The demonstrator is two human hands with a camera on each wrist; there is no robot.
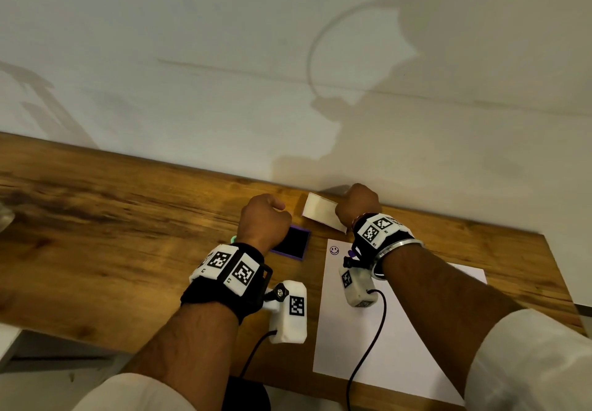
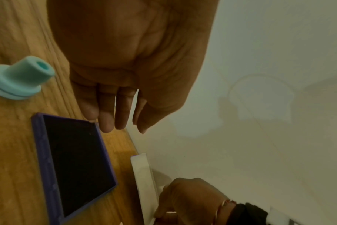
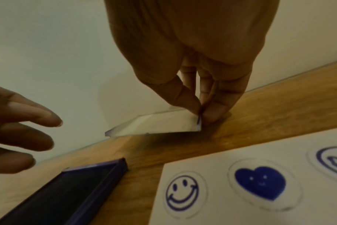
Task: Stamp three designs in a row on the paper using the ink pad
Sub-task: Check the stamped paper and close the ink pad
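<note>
The left hand [image 1: 264,220] hovers with fingers [image 2: 106,120] loosely extended, holding nothing. Farther right, the right hand [image 1: 357,204] points downward, thumb and fingers [image 3: 214,112] pinched together. Both forearms are bare.

The paper [image 1: 378,330], a white sheet, lay flat on the wooden surface at the lower right of the head view. Along its top edge ran three blue prints in a row: a smiley face [image 3: 182,195], a solid heart [image 3: 260,181] with a tiny face on it, and a third ringed design [image 3: 333,161] cut off by the frame's right edge (its pattern could not be made out). The ink pad [image 2: 75,166], a dark pad in a purple tray, lay open and flat left of the paper. A teal stamp [image 2: 19,79] stood upright at the left edge of the left wrist view. The clear lid [image 3: 156,125] was tilted up near the wall, pinched at one corner.
</note>
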